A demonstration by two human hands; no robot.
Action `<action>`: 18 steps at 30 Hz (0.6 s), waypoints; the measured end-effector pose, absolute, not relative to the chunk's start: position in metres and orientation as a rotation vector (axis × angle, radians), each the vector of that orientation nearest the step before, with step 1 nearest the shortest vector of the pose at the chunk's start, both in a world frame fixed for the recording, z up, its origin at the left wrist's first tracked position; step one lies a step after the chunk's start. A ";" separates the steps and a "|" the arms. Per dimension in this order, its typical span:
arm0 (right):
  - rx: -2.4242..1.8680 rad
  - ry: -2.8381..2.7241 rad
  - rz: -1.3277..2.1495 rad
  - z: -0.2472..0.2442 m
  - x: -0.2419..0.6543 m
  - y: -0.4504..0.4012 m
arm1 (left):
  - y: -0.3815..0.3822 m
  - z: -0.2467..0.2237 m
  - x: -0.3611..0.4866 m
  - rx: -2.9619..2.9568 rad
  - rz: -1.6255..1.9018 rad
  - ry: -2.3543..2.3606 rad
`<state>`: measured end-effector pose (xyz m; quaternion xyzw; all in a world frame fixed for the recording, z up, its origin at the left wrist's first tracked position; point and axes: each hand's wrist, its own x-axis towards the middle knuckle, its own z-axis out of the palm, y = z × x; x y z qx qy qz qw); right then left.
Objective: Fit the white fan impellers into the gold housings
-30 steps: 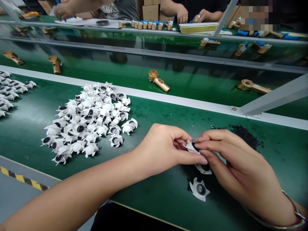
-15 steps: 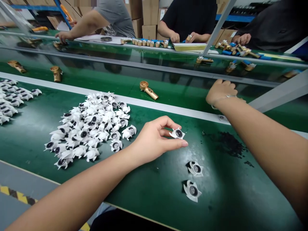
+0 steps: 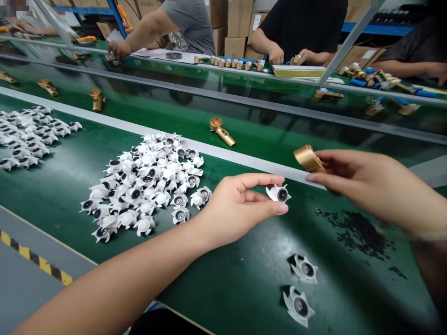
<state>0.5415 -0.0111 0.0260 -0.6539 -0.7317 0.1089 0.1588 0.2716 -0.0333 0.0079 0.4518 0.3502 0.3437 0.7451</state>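
Observation:
A small white fan blade [image 3: 278, 193] with a dark round hub is pinched between the thumb and fingers of my left hand [image 3: 240, 209]. My right hand [image 3: 363, 181] grips a gold fan housing [image 3: 308, 158] above the white strip; its lower part is hidden behind my fingers. The two held pieces are close together but apart. Below my left hand, two loose fan blades [image 3: 304, 270] lie on the green table [image 3: 216, 284]. Small black bits [image 3: 366, 235] are scattered under my right hand.
A heap of white fan blades [image 3: 146, 181] lies to the left, with more blades [image 3: 28, 135] in rows beyond. Gold housings [image 3: 223, 132] rest on the green belt past the white strip [image 3: 209, 148]. Co-workers [image 3: 300, 28] handle parts across the metal frame.
My right hand has come back from the far side and now holds a gold housing. My left hand keeps its fan blade. The view has shifted, and the hand across at left remains low.

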 end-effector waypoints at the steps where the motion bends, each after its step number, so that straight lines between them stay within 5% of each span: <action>1: -1.828 -1.991 0.455 0.026 0.532 -0.027 | -0.034 0.009 0.271 0.996 0.784 0.756; 18: -1.526 -1.644 0.815 0.018 0.478 -0.070 | -0.032 0.008 0.270 0.986 0.836 0.752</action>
